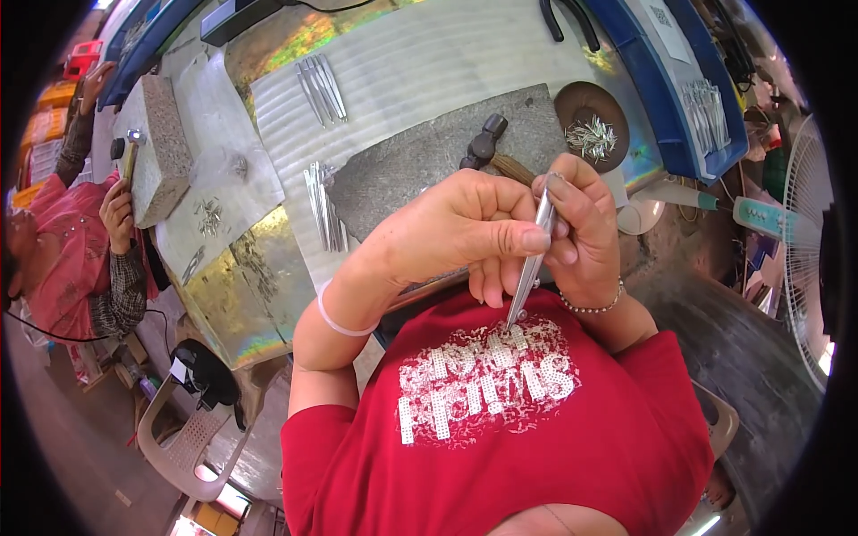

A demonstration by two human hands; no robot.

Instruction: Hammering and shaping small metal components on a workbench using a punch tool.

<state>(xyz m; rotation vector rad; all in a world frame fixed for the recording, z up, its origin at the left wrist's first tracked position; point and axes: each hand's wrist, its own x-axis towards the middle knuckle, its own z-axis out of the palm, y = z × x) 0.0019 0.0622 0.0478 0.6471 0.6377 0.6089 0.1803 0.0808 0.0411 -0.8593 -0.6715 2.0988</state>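
Note:
My left hand [451,228] and my right hand [581,232] meet in front of my chest over the near edge of a dark stone slab [420,161]. Both pinch a thin silver metal strip [532,259] that points down toward my red shirt [500,420]. My left thumb and forefinger press its upper part. Fingers of my right hand wrap its top end. A white band circles my left wrist, and a bead bracelet my right one. A hammer [490,150] with a wooden handle lies on the slab just beyond my hands.
Bundles of silver strips [320,87] lie on the corrugated sheet, more beside the slab [323,210]. A round dish [592,125] holds small metal pieces. Blue trays [684,98] line the far right. A person in pink [80,259] holds a hammer by a stone block [156,147]. A fan [809,259] stands at right.

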